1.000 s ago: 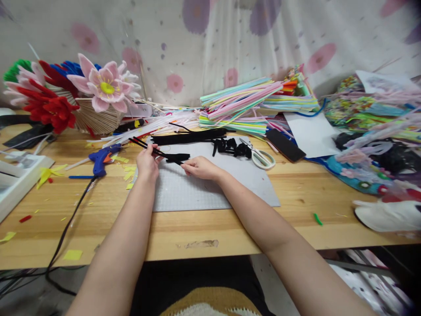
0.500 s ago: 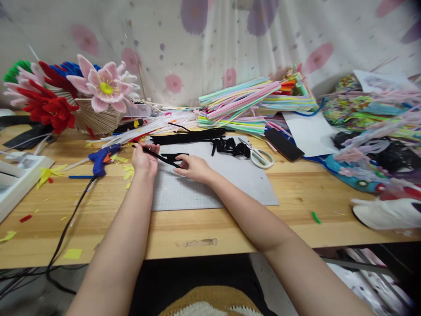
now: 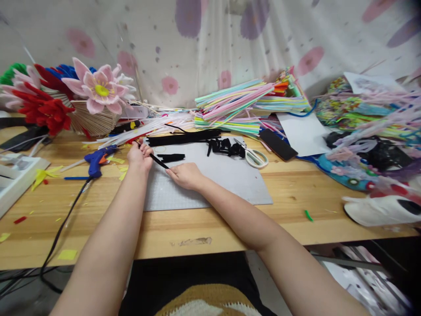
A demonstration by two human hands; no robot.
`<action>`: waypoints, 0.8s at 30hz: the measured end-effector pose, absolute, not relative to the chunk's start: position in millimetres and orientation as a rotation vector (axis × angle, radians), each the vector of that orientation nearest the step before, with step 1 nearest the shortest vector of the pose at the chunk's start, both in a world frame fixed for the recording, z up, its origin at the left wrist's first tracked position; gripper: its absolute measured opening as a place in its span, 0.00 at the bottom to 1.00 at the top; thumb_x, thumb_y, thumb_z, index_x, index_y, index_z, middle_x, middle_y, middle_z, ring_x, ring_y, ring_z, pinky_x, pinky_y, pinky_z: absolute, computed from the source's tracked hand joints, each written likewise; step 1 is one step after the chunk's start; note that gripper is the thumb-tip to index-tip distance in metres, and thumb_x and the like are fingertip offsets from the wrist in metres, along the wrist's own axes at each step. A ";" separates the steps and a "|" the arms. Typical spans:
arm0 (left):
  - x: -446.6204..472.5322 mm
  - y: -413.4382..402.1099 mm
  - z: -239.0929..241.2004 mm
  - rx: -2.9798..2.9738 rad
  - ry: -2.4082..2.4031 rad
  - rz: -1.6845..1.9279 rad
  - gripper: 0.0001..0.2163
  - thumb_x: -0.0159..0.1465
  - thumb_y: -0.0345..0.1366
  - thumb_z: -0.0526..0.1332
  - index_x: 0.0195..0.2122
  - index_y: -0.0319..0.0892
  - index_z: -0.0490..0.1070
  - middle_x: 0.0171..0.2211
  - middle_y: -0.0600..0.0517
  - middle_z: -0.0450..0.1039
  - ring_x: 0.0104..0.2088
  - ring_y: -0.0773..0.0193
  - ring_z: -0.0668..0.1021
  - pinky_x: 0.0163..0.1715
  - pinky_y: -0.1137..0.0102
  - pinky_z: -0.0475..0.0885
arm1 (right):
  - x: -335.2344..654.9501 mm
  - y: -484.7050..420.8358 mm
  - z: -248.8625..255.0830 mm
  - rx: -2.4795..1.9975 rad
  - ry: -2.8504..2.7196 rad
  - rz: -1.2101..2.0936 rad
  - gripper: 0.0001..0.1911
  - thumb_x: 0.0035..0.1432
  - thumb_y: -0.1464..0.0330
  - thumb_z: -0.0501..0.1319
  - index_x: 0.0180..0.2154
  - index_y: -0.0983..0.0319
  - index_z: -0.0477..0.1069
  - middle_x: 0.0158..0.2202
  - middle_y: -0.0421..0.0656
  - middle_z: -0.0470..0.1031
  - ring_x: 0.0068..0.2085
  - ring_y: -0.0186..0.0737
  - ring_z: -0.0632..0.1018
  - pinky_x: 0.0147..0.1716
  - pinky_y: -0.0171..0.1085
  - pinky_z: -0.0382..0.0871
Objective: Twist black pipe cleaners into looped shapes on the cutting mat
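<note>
A long wooden table [image 3: 230, 224] fills the view, crowded along its far edge, and on it, straight ahead of the person, lies a grey cutting mat [image 3: 230, 180]. Behind the mat is a thick stack of pastel pipe cleaners [image 3: 237, 103], and to the far left stands a large pink flower [image 3: 98, 90] made of the same fuzzy stuff. A blue glue gun [image 3: 97, 159] rests on the wood just left of the mat, and white-handled scissors [image 3: 255, 156] lie on the mat's far right part, beside a bundle of black stems [image 3: 184, 137]. The left hand [image 3: 140, 156] is curled shut around the upper end of a single black pipe cleaner [image 3: 160, 163]. The right hand [image 3: 186, 175], knuckles up and low over the mat, pinches the lower end between thumb and fingertips. The stem slants between the two hands just above the mat's near left area, close to a short black offcut [image 3: 171, 157]. It looks very light, with a thin wire core under soft pile, so it should bend wherever it is pressed and hold that bend. The fuzz gives good grip and little risk of slipping. Holding it at the ends, as both hands do, seems best for keeping it straight, and a grip nearer the middle would suit a tight bend.
</note>
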State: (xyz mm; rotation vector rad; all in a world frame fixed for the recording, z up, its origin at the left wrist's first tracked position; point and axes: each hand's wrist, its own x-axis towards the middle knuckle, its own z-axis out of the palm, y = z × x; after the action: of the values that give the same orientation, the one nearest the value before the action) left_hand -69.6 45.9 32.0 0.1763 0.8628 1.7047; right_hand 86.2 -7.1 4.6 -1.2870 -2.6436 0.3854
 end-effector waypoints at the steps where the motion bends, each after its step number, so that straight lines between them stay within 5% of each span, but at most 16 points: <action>1: -68.0 48.4 34.8 0.172 0.899 1.695 0.18 0.69 0.37 0.41 0.22 0.40 0.58 0.11 0.62 0.43 0.09 0.79 0.49 0.07 0.83 0.44 | 85.1 -7.7 4.7 -1.286 -2.641 0.383 0.28 0.65 0.56 0.39 0.39 0.58 0.75 0.38 0.45 0.78 0.40 0.41 0.76 0.35 0.36 0.62; 9: -72.6 76.2 54.9 0.091 1.139 1.631 0.13 0.61 0.24 0.43 0.19 0.41 0.51 0.10 0.62 0.39 0.08 0.78 0.46 0.05 0.83 0.40 | 84.6 -12.2 9.6 -1.235 -2.626 0.370 0.29 0.65 0.58 0.38 0.35 0.60 0.76 0.34 0.45 0.78 0.38 0.42 0.76 0.35 0.36 0.62; 17: -68.6 89.6 55.9 0.154 1.219 1.636 0.12 0.62 0.28 0.44 0.21 0.41 0.53 0.11 0.63 0.41 0.08 0.78 0.47 0.06 0.83 0.41 | 89.1 -6.0 12.0 -1.269 -2.611 0.398 0.30 0.65 0.58 0.38 0.34 0.62 0.76 0.36 0.48 0.78 0.40 0.44 0.76 0.37 0.37 0.63; 24: -52.1 83.2 71.5 0.359 1.175 1.773 0.18 0.68 0.38 0.44 0.22 0.39 0.59 0.11 0.63 0.41 0.08 0.79 0.47 0.08 0.83 0.41 | 89.2 -5.2 3.4 -1.413 -2.369 0.590 0.29 0.58 0.46 0.44 0.46 0.59 0.68 0.41 0.46 0.76 0.41 0.44 0.75 0.36 0.37 0.64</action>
State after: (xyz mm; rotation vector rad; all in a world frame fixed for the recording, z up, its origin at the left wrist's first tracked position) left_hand -52.1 83.2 71.5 0.3587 1.1750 1.7729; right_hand 89.2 -5.2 3.4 -1.4134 -2.3687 0.5904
